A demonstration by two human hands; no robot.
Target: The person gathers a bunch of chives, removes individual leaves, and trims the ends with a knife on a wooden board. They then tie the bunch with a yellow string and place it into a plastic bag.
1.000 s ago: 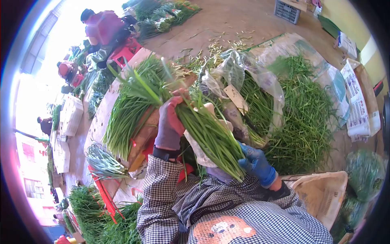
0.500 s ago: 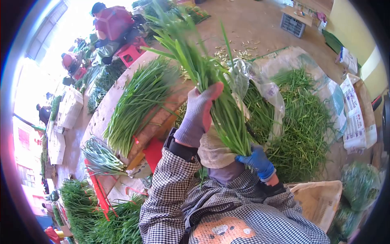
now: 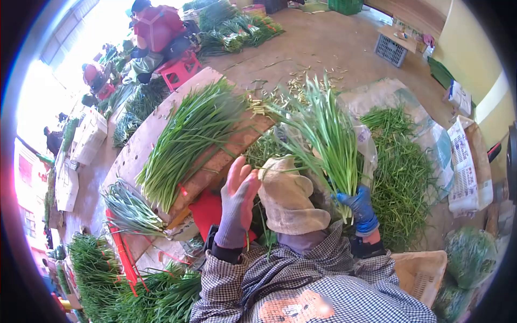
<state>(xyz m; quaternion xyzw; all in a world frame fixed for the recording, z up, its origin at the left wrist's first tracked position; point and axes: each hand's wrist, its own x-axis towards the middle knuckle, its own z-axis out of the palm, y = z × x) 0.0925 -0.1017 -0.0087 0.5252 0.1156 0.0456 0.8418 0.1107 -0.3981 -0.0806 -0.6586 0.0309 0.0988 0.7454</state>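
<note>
My right hand (image 3: 360, 209), in a blue glove, is closed around the pale lower ends of a bunch of garlic chives (image 3: 334, 142). The leaves fan upward and away from me. My left hand (image 3: 240, 196), in a grey-purple glove with pinkish fingers, is raised with its fingers apart and holds nothing. It hovers beside my covered knee (image 3: 288, 196), near the board's edge. Beyond it, a neat heap of chives (image 3: 186, 140) lies on the slanted board (image 3: 212, 167). A loose pile of chives (image 3: 401, 172) spreads to the right of the bunch.
Pale trimmings (image 3: 301, 89) litter the floor ahead. A smaller bundle (image 3: 129, 207) and tied bunches (image 3: 97, 274) lie at my left, near red straps (image 3: 125, 258). A tan plastic crate (image 3: 423, 274) stands at my right. Another person (image 3: 156, 29) sits near a red stool (image 3: 180, 69) at the back left.
My left hand has let go of the bunch and drawn back toward me, opening. The bunch, still in my right hand, has swung to the right and stands more upright.
</note>
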